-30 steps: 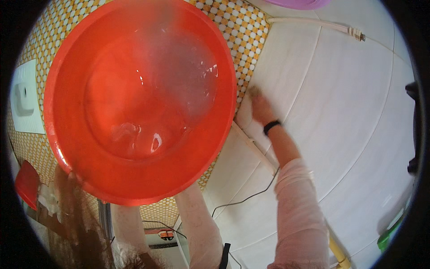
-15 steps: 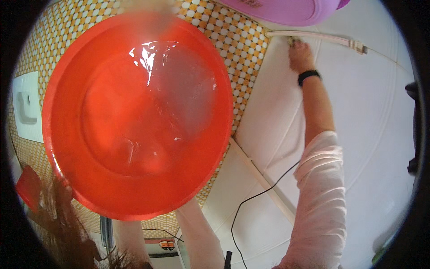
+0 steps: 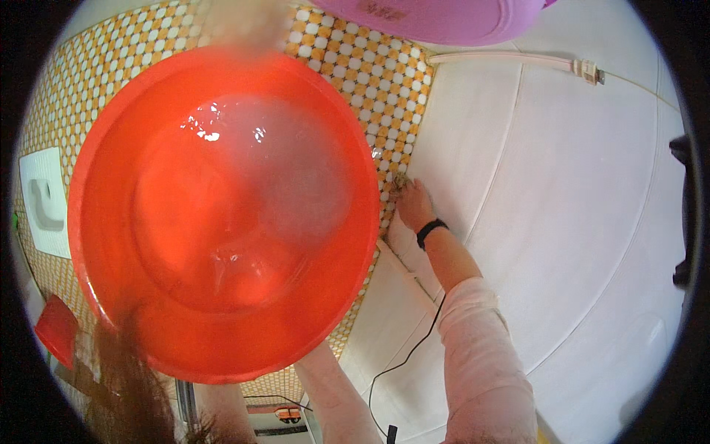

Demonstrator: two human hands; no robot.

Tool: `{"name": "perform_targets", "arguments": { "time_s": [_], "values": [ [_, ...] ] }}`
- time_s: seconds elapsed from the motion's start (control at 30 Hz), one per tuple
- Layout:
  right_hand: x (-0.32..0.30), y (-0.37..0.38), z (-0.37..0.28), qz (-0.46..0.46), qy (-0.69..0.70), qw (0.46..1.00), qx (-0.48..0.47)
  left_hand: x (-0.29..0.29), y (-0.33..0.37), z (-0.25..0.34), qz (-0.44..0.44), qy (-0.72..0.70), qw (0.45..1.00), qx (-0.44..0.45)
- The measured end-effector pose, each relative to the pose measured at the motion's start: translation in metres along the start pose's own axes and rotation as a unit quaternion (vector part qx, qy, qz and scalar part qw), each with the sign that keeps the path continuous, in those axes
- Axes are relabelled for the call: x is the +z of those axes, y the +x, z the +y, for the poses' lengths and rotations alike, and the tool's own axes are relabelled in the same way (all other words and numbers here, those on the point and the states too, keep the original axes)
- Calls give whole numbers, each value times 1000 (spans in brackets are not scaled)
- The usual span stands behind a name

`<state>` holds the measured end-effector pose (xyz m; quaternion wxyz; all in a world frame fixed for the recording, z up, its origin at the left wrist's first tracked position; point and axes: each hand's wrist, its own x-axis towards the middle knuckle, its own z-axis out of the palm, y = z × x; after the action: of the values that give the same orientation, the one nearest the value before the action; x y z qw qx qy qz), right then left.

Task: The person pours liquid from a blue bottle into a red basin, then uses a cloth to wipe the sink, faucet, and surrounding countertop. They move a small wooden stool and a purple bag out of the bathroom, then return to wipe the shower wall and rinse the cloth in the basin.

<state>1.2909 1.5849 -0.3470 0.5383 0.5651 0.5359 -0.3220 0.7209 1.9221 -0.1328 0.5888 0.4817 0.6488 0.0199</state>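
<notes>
My right hand (image 3: 416, 206), with a black band on its wrist, is closed on a small, rough, brownish scrubber (image 3: 400, 182). It presses this low on the white tiled wall (image 3: 488, 214), where the wall meets the patterned floor. Just left of the hand stands a large red basin (image 3: 111, 296) with cloudy, sudsy water (image 3: 296, 177) in it; the hand is apart from its rim. Of my left hand nothing shows. A pale blur at the top edge cannot be made out.
A purple basin (image 3: 444, 22) stands at the top. A pale pipe (image 3: 510, 57) runs along the wall. A black cord (image 3: 399, 365) hangs at the lower middle. Yellow-and-white mosaic floor (image 3: 370, 63) surrounds the red basin; a squat toilet (image 3: 46, 196) lies left, near a red object (image 3: 56, 331).
My right hand has moved down and left along the wall with the scrubber, from near the pipe to the floor edge beside the red basin. The view has shifted slightly.
</notes>
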Motion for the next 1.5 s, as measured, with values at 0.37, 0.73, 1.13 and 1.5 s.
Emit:
{"name": "perform_targets", "arguments": {
  "time_s": [0.37,0.73,1.13,1.5],
  "values": [
    [-157,6,237,189,-148,905,350,15,1,-13,10,-4,1000,2],
    [-111,108,176,170,-39,954,245,8,3,-35,31,9,999,-3],
    [-159,1,252,182,-49,942,278,8,3,-46,31,-8,999,22],
    [-180,-163,287,263,-80,877,393,-2,-5,-32,14,-64,996,63]
  ]
}}
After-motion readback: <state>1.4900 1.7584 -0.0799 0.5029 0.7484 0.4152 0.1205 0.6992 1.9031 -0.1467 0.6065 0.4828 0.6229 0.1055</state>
